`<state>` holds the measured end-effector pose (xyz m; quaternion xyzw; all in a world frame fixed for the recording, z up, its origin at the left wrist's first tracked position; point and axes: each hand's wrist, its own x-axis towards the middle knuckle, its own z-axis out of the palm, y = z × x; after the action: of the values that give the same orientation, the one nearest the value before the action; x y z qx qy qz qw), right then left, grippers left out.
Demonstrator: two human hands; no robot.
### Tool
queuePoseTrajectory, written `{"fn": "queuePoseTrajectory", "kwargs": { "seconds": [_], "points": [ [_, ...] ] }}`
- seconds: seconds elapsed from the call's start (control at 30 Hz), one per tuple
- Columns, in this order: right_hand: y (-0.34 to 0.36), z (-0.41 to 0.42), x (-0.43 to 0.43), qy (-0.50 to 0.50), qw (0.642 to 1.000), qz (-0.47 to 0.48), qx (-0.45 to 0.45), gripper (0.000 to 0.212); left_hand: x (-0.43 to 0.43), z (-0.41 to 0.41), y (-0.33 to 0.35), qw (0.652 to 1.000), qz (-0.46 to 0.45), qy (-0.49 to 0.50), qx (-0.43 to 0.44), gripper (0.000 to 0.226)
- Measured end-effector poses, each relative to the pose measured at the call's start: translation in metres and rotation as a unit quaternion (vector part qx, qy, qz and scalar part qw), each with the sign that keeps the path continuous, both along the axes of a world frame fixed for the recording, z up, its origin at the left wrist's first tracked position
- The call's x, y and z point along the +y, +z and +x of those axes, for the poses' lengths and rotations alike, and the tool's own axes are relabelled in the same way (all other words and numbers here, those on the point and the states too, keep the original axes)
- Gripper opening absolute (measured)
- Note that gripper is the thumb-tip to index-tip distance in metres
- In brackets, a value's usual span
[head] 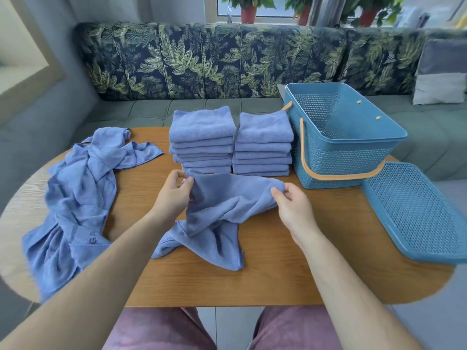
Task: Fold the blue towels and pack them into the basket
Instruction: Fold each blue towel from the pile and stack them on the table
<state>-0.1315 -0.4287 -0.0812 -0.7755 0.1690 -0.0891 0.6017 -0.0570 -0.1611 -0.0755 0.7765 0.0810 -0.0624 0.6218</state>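
Note:
A loose blue towel (222, 213) hangs between my hands over the middle of the wooden table (290, 269), its lower part crumpled on the wood. My left hand (173, 192) pinches its upper left corner. My right hand (293, 205) pinches its upper right edge. Behind it stand two stacks of folded blue towels, the left stack (202, 140) and the right stack (264, 144), several towels each. A heap of unfolded blue towels (78, 198) lies at the table's left. The blue perforated basket (353, 152) with an orange handle stands at the right, nothing visible inside.
The basket's blue perforated lid (414, 213) lies flat at the table's right end, partly over the edge. A leaf-patterned sofa (202, 64) runs behind the table, with a grey cushion (439, 72) at the right. My knees show below the table's front edge.

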Motion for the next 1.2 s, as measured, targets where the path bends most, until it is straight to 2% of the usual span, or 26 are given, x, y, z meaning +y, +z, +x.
{"fn": "queuePoseTrajectory", "kwargs": {
  "seconds": [0.1, 0.2, 0.27, 0.33, 0.4, 0.47, 0.5, 0.57, 0.63, 0.73, 0.8, 0.87, 0.9, 0.93, 1.0, 1.07, 1.13, 1.2],
  "points": [
    [0.016, 0.008, -0.002, -0.023, 0.999, 0.018, -0.031, 0.015, 0.004, 0.005, 0.019, 0.998, 0.029, 0.016, -0.06, 0.006],
    [0.045, 0.019, -0.002, -0.04, 0.996, 0.033, -0.066, 0.029, 0.01, 0.013, 0.047, 0.989, 0.071, 0.052, -0.121, 0.007],
    [0.067, 0.028, -0.001, -0.016, 0.996, 0.03, -0.085, 0.025, 0.014, 0.018, 0.07, 0.984, 0.069, 0.094, -0.134, 0.012],
    [0.091, 0.038, -0.003, 0.009, 0.994, 0.023, -0.106, 0.01, 0.021, 0.025, 0.095, 0.988, -0.031, 0.107, -0.107, 0.013],
    [0.119, 0.044, -0.004, 0.026, 0.991, 0.024, -0.127, 0.009, 0.031, 0.029, 0.12, 0.984, -0.155, 0.052, -0.077, 0.012],
    [0.146, 0.049, -0.007, 0.044, 0.989, 0.016, -0.143, 0.012, 0.041, 0.029, 0.144, 0.972, -0.217, -0.006, -0.089, 0.014],
    [0.159, 0.05, -0.009, 0.052, 0.987, -0.001, -0.152, 0.014, 0.045, 0.028, 0.155, 0.97, -0.217, -0.014, -0.106, 0.012],
    [0.183, 0.049, -0.012, 0.055, 0.981, -0.05, -0.178, 0.016, 0.048, 0.021, 0.175, 0.973, -0.176, -0.003, -0.15, 0.009],
    [0.206, 0.046, -0.013, 0.046, 0.97, -0.138, -0.196, 0.022, 0.049, 0.016, 0.192, 0.973, -0.089, 0.022, -0.211, 0.011],
    [0.23, 0.038, -0.011, 0.028, 0.944, -0.254, -0.209, 0.028, 0.053, 0.011, 0.211, 0.943, 0.074, 0.041, -0.322, 0.016],
    [0.239, 0.033, -0.01, 0.026, 0.937, -0.269, -0.219, 0.028, 0.057, 0.01, 0.22, 0.922, 0.165, 0.017, -0.349, 0.016],
    [0.242, 0.03, -0.009, 0.027, 0.945, -0.243, -0.219, 0.026, 0.058, 0.009, 0.224, 0.913, 0.226, 0.009, -0.339, 0.016],
    [0.243, 0.029, -0.01, 0.027, 0.955, -0.205, -0.211, 0.024, 0.057, 0.009, 0.226, 0.922, 0.218, 0.022, -0.319, 0.015],
    [0.245, 0.028, -0.01, 0.027, 0.967, -0.156, -0.197, 0.023, 0.055, 0.009, 0.228, 0.942, 0.167, 0.051, -0.288, 0.013],
    [0.249, 0.023, -0.011, 0.034, 0.987, -0.039, -0.152, 0.021, 0.049, 0.007, 0.236, 0.977, -0.036, 0.072, -0.196, 0.01],
    [0.253, 0.019, -0.013, 0.054, 0.988, 0.068, -0.129, 0.019, 0.043, 0.001, 0.244, 0.968, -0.214, 0.036, -0.125, 0.013],
    [0.255, 0.015, -0.016, 0.079, 0.979, 0.132, -0.136, 0.02, 0.041, -0.005, 0.244, 0.96, -0.252, 0.012, -0.119, 0.027],
    [0.257, 0.012, -0.019, 0.099, 0.967, 0.174, -0.155, 0.023, 0.042, -0.009, 0.238, 0.967, -0.203, 0.012, -0.152, 0.04]
  ]
}}
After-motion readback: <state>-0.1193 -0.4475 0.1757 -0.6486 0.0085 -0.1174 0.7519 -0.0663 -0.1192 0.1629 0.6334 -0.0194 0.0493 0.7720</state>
